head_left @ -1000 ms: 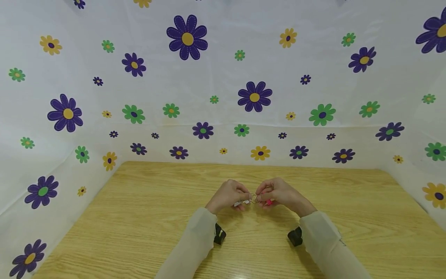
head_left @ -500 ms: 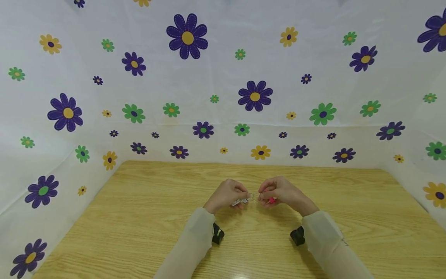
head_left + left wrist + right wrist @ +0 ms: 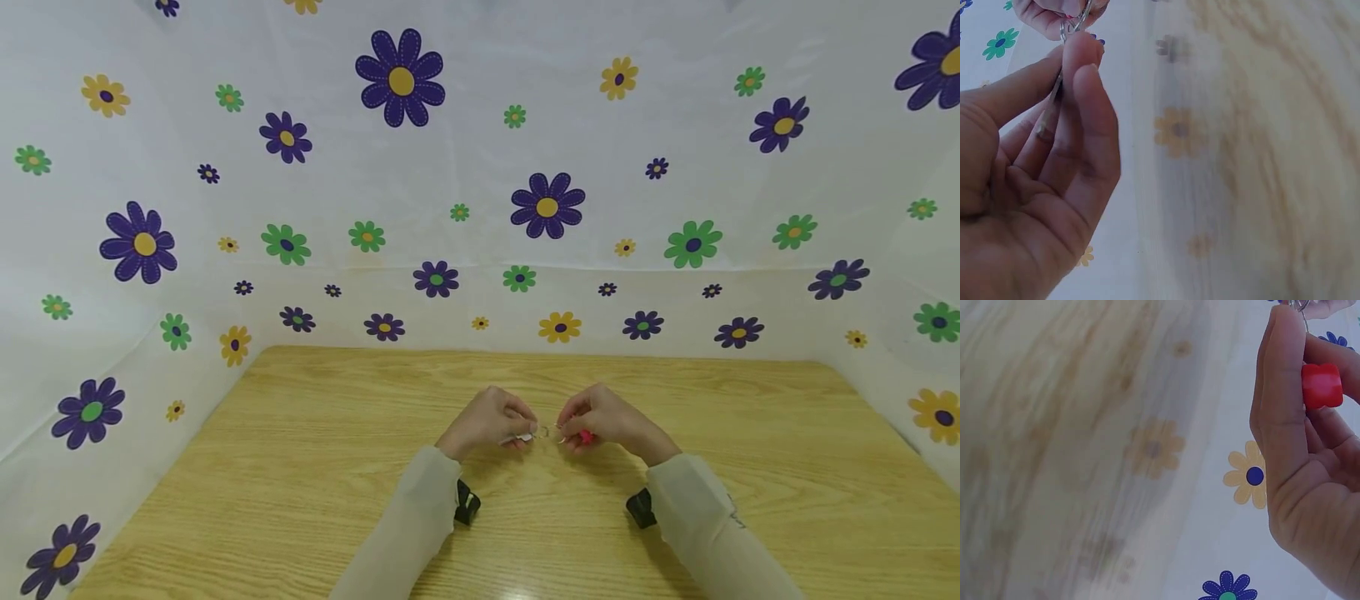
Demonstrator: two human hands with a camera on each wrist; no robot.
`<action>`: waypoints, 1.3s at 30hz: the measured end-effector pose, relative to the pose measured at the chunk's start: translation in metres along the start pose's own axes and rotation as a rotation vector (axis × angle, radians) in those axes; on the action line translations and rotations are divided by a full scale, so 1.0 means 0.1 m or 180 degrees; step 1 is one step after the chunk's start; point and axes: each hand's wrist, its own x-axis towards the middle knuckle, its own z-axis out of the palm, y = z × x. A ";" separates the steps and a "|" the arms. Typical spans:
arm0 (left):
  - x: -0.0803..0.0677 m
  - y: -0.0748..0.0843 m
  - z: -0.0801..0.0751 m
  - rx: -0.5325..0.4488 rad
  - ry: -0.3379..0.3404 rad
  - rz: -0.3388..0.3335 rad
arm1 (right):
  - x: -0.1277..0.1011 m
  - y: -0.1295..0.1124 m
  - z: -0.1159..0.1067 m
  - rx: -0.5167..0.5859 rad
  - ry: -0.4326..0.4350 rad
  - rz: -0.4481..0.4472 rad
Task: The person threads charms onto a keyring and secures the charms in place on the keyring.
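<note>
Head view: the wooden desk (image 3: 300, 467) is walled on three sides by a flowered sheet (image 3: 480, 167), with bare wood all round the hands. Over its middle, the left hand (image 3: 489, 419) and right hand (image 3: 606, 419) meet at a small metal ring (image 3: 550, 432).

Left wrist view: curled fingers (image 3: 1079, 94) pinch a thin metal piece (image 3: 1050, 106).

Right wrist view: fingers hold a red tag (image 3: 1322, 385), the ring above it.

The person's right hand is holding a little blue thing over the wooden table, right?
Not quite: the little thing in the right hand is red, not blue. The right wrist view shows it plainly between the curled fingers, and the head view shows both hands held just above the wooden table.
</note>
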 end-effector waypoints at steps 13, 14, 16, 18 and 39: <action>-0.03 0.03 0.01 0.0083 -0.0283 -0.0134 | 0.00 -0.02 0.03 -0.0341 0.0036 -0.0052; -0.03 0.03 0.02 0.0095 -0.0290 -0.0141 | 0.00 -0.02 0.03 -0.0368 0.0030 -0.0072; -0.02 0.04 0.03 0.0155 -0.0331 -0.0143 | 0.00 -0.02 0.04 -0.0423 0.0032 -0.0106; -0.02 0.04 0.03 0.0227 -0.0373 -0.0121 | 0.00 -0.02 0.06 -0.0479 0.0064 -0.0128; 0.04 0.02 0.12 0.0515 0.0412 0.0312 | 0.05 -0.01 0.14 0.0551 0.0587 0.0067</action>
